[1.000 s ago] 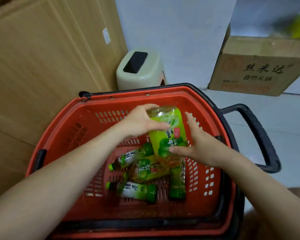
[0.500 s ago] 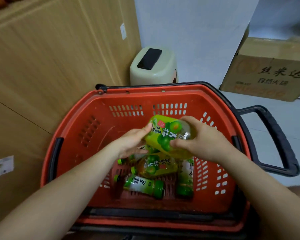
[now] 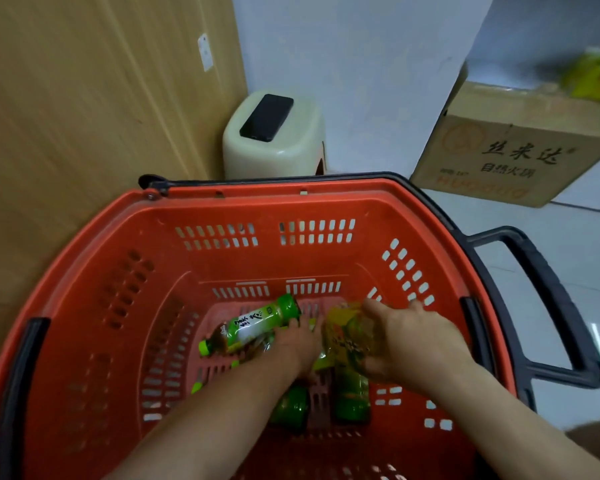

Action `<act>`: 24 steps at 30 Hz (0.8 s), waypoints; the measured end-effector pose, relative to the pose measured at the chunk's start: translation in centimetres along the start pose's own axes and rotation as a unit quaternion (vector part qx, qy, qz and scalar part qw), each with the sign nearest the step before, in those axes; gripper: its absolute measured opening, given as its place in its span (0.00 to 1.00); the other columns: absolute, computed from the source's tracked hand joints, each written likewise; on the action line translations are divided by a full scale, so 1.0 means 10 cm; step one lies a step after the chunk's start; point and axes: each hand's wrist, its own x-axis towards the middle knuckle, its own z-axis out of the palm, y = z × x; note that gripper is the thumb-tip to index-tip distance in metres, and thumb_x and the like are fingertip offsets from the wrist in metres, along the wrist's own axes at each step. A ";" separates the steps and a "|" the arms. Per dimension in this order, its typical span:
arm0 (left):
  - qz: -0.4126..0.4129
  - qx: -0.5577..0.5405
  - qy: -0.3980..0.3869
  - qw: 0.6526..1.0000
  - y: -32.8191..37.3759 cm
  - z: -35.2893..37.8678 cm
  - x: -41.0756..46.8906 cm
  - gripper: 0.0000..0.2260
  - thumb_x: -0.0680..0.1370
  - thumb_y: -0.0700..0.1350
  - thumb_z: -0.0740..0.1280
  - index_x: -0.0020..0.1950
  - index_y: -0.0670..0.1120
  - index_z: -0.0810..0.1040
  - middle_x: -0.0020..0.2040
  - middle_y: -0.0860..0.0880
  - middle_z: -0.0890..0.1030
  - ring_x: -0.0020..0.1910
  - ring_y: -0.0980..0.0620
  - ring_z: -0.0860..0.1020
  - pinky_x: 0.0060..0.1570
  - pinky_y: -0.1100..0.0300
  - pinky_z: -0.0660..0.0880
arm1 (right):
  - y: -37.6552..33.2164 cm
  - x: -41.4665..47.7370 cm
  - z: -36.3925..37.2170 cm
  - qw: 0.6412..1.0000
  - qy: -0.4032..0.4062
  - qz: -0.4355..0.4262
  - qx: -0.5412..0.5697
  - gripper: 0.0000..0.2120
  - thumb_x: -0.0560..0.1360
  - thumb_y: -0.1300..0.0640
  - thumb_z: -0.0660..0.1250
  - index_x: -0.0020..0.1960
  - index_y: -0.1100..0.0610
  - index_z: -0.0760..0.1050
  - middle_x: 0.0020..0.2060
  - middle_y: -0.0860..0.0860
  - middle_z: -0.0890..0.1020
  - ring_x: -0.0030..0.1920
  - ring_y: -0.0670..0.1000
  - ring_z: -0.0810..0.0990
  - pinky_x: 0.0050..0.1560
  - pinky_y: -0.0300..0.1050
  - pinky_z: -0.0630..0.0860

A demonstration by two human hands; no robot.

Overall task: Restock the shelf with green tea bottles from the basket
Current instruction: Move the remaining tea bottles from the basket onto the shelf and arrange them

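Head view: both hands down in the basket, among the bottles.
The right hand [image 3: 413, 344] was wrapped round a yellow-green bottle [image 3: 347, 337] near the right wall of the red slotted plastic basket [image 3: 257, 199]. The left hand [image 3: 297, 344] touched the base of a green tea bottle [image 3: 253, 327] lying mid-floor (whether its fingers gripped, I could not tell). I judged each smooth, round, film-labelled body wanted a full grip at the waist before lifting, since more bottles [image 3: 350, 400] lay loose underneath.

Left hand [image 3: 300, 341] fingertips hidden, perhaps under bottles [image 3: 253, 327]; yellowish bottle [image 3: 347, 336] in right hand [image 3: 413, 341] blurred; basket [image 3: 274, 192] front cropped.
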 end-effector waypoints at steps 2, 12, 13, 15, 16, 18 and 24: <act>-0.006 -0.005 0.009 1.000 0.00 -0.01 0.02 0.52 0.67 0.54 0.76 0.77 0.43 0.44 0.75 0.38 0.56 0.70 0.37 0.61 0.61 0.39 0.70 | 0.00 0.03 0.01 1.000 -0.006 -0.006 0.002 0.41 0.67 0.34 0.68 0.73 0.37 0.50 0.61 0.56 0.72 0.55 0.56 0.78 0.50 0.50 0.79; -0.041 -0.220 0.091 0.970 -0.61 -0.30 -0.69 0.51 0.65 0.47 0.78 0.73 0.65 0.45 0.72 0.40 0.59 0.57 0.42 0.75 0.48 0.56 0.77 | -0.02 0.03 -0.12 1.000 0.007 -0.005 0.024 0.42 0.66 0.32 0.68 0.73 0.38 0.51 0.58 0.54 0.73 0.50 0.53 0.79 0.43 0.46 0.79; -0.049 -0.228 0.108 0.966 -0.67 -0.36 -0.85 0.51 0.64 0.48 0.78 0.72 0.67 0.45 0.72 0.40 0.59 0.56 0.42 0.75 0.48 0.55 0.77 | -0.05 0.00 -0.16 0.999 0.013 -0.009 0.029 0.42 0.65 0.32 0.68 0.73 0.38 0.51 0.58 0.53 0.73 0.49 0.53 0.79 0.42 0.45 0.78; -0.062 -0.245 0.151 0.956 -0.78 -0.51 -1.19 0.50 0.62 0.49 0.78 0.70 0.69 0.46 0.68 0.42 0.63 0.59 0.41 0.74 0.56 0.52 0.75 | -0.13 -0.07 -0.26 0.999 0.031 -0.021 0.036 0.42 0.64 0.32 0.68 0.72 0.38 0.52 0.55 0.52 0.74 0.47 0.52 0.79 0.39 0.43 0.77; -0.063 -0.250 0.174 0.950 -0.83 -0.59 -1.38 0.50 0.60 0.50 0.78 0.69 0.70 0.46 0.65 0.44 0.65 0.60 0.41 0.73 0.58 0.51 0.74 | -0.18 -0.12 -0.32 0.998 0.045 -0.031 0.035 0.42 0.64 0.32 0.68 0.72 0.39 0.53 0.54 0.52 0.74 0.46 0.52 0.79 0.38 0.43 0.76; -0.066 -0.263 0.222 0.937 -0.91 -0.76 -1.83 0.51 0.58 0.51 0.76 0.69 0.70 0.46 0.63 0.48 0.67 0.59 0.44 0.74 0.58 0.50 0.74 | -0.28 -0.26 -0.45 0.996 0.073 -0.057 0.016 0.42 0.64 0.33 0.68 0.72 0.40 0.52 0.53 0.52 0.74 0.46 0.53 0.80 0.38 0.45 0.77; -0.076 -0.331 0.424 0.840 -1.09 -1.11 -3.30 0.55 0.56 0.51 0.77 0.73 0.67 0.47 0.68 0.57 0.66 0.66 0.60 0.66 0.65 0.66 0.63 | -0.55 -0.83 -0.91 0.983 0.137 -0.119 -0.028 0.43 0.63 0.32 0.64 0.72 0.38 0.49 0.59 0.51 0.72 0.51 0.52 0.81 0.45 0.45 0.77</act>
